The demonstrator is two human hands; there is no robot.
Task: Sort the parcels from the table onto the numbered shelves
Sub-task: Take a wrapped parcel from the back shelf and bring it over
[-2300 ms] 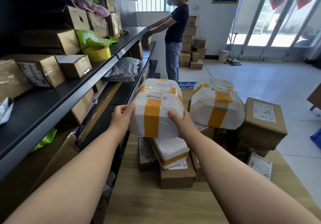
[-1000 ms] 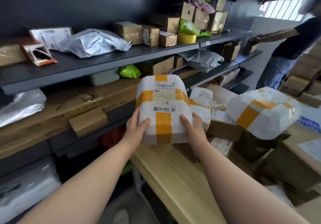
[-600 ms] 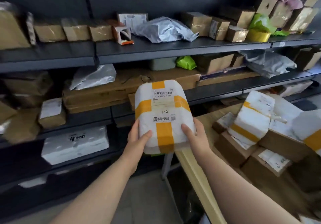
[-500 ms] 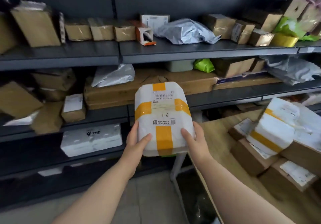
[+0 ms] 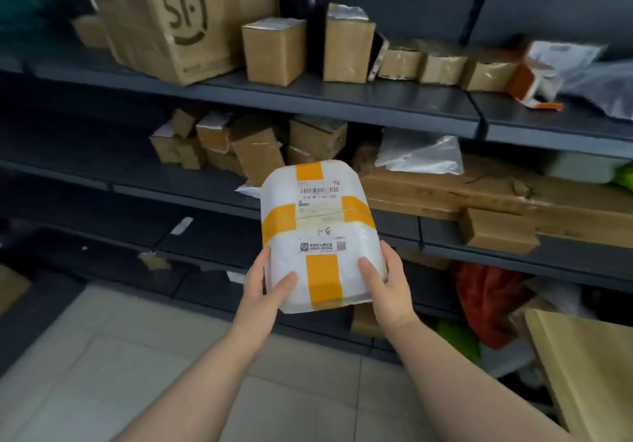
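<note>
you hold the white parcel (image 5: 318,232) with orange tape in the air in front of the shelves (image 5: 342,105), not touching them. its label faces you, with "1-8" handwritten on it. your left hand (image 5: 263,287) grips the lower left edge, thumb on the front face. your right hand (image 5: 387,284) grips the lower right edge the same way. the desk (image 5: 589,366) corner is at bottom right, well apart from the parcel. the top shelf carries an sf box (image 5: 178,20) and a row of small cartons (image 5: 443,68).
</note>
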